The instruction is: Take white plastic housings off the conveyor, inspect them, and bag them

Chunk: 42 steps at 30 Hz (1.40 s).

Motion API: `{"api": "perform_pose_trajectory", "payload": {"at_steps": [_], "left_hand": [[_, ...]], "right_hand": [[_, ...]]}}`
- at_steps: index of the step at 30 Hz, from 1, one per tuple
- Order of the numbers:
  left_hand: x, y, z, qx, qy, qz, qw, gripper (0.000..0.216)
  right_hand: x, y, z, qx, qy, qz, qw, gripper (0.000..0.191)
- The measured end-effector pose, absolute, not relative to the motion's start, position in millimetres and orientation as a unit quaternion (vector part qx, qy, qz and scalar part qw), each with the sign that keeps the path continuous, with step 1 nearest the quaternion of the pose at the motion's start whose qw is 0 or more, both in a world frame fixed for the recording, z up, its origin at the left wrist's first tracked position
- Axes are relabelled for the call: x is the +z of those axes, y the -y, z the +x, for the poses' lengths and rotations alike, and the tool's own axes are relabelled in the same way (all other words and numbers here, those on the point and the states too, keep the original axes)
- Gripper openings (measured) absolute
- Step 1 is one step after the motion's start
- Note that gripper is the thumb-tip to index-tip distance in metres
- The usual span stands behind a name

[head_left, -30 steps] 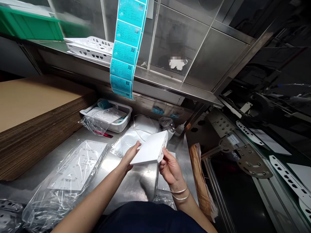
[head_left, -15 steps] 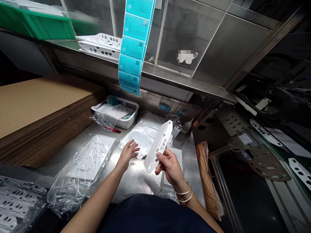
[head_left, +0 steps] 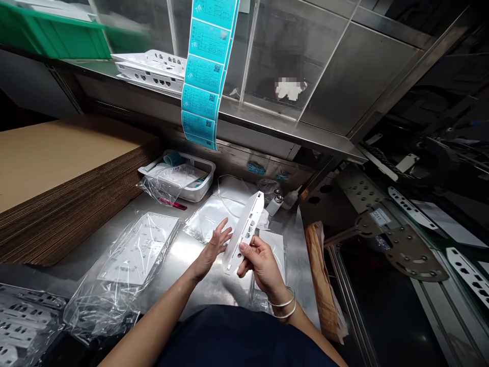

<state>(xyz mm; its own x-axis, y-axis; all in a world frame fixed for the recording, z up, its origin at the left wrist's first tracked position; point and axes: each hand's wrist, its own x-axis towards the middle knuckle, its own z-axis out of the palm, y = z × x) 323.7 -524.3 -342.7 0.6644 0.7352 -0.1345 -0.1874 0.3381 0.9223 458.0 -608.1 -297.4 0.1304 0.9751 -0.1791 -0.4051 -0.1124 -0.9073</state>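
Observation:
My right hand [head_left: 263, 262] grips a white panel [head_left: 246, 229] with cut-outs along its edge, thumb on the near face. The panel is tilted, its far end pointing up and away. Just left of it, my left hand [head_left: 214, 247] is open with fingers spread; whether its fingertips touch the panel I cannot tell. Behind both hands lies a stack of clear plastic bags [head_left: 214, 214] on the metal table. To the left, a white panel in a clear plastic bag [head_left: 132, 250] lies flat. Part of another white sheet [head_left: 275, 244] shows beyond my right hand.
Flat cardboard [head_left: 69, 168] is stacked at the left. A white basket [head_left: 198, 188], a red cutter [head_left: 172, 204] and a small bottle [head_left: 274, 205] stand or lie farther back. Blue labels [head_left: 204, 76] hang from above. A conveyor with panels [head_left: 412, 209] runs at the right.
My left hand has moved up and right, closer to the panel, its fingers spreading. My right hand keeps hold of the panel, which has turned slightly. The view has shifted a little.

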Motion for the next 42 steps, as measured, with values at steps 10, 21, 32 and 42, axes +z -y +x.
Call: {"api": "perform_pose_trajectory", "payload": {"at_steps": [10, 21, 32, 42], "left_hand": [[-342, 533, 322, 0.301, -0.263, 0.434, 0.807, 0.09], [-346, 531, 321, 0.304, -0.222, 0.419, 0.826, 0.088], [-342, 536, 321, 0.312, -0.236, 0.404, 0.827, 0.083], [-344, 536, 319, 0.304, -0.231, 0.406, 0.83, 0.081]], "right_hand": [[-300, 607, 461, 0.577, 0.298, -0.482, 0.588, 0.035], [-299, 606, 458, 0.58, 0.308, -0.47, 0.589, 0.036], [-296, 608, 458, 0.583, 0.307, -0.476, 0.582, 0.035], [-296, 607, 457, 0.584, 0.307, -0.48, 0.578, 0.037]]}}
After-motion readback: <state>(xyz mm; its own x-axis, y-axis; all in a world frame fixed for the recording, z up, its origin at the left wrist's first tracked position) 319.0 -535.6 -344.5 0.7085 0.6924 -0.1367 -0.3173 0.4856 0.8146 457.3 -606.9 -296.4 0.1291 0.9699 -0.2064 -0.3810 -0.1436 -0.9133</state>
